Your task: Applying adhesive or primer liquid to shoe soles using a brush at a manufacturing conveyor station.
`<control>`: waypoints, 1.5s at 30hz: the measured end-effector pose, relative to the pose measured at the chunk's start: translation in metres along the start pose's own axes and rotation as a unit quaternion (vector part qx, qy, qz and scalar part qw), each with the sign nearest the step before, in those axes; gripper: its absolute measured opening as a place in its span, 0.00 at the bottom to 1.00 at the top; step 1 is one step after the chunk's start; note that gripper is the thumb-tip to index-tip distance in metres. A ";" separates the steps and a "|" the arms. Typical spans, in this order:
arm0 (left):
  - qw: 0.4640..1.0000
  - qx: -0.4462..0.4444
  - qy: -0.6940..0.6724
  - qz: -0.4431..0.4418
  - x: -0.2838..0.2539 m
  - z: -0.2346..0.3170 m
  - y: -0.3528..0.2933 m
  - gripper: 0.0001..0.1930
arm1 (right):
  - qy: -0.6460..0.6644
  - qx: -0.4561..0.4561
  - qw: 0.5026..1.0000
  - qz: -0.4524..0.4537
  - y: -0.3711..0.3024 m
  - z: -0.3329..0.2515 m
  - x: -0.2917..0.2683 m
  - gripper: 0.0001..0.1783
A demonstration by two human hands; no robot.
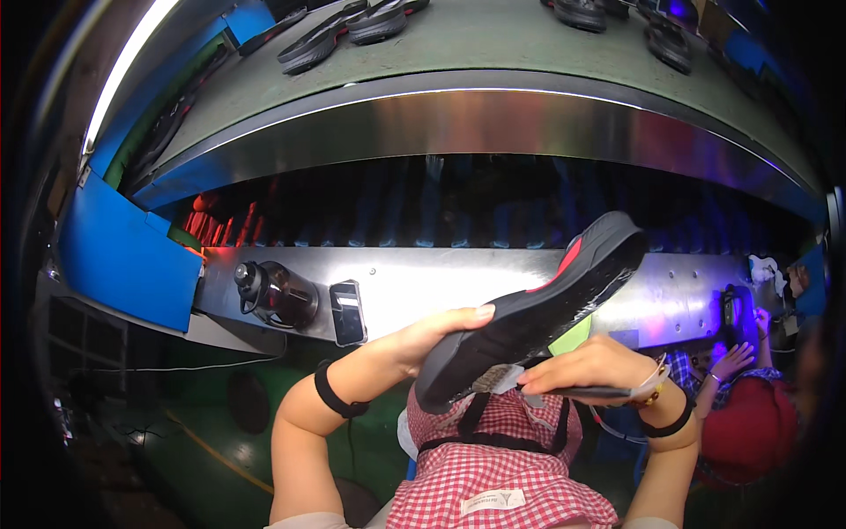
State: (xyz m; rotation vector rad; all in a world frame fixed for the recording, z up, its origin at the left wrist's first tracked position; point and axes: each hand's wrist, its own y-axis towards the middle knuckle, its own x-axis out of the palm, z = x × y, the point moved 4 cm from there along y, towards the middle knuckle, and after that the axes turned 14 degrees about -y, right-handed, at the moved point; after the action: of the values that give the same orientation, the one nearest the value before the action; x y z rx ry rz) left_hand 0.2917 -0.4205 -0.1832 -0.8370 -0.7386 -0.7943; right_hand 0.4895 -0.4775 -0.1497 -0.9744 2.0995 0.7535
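Fingers of our right hand (592, 363) are closed on a flat brush (504, 379), with its hairs pointing left. Our left hand (432, 337) grips a black shoe part (539, 319) near its low end, thumb on top; we cannot see the other fingers under it. The shoe part is up in the air in front of us, to the left of our right fingers and above them. It is long, and it leans: one end is low and left, by our lap, and the other goes up and right, in front of the metal bench (414, 278). The hairs are at its right edge, near the low end. We cannot tell if they touch. Farther up, that edge looks wet and shiny.
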 end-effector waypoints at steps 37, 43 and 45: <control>0.983 -0.017 0.159 0.087 -0.011 0.002 -0.042 0.37 | -0.060 0.082 0.994 0.033 -0.033 0.026 -0.042 0.15; 0.982 0.025 0.161 0.097 -0.015 0.004 -0.046 0.35 | -0.013 0.110 0.991 0.077 -0.032 0.035 -0.042 0.11; 0.983 0.028 0.151 0.100 -0.017 0.005 -0.044 0.34 | -0.018 0.137 0.990 -0.014 -0.029 0.027 -0.032 0.12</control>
State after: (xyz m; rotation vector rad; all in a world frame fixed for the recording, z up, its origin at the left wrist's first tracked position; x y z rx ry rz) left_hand 0.2456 -0.4294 -0.1796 -0.7064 -0.3986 -0.6960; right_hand 0.5376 -0.4609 -0.1463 -0.8310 2.0851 0.4503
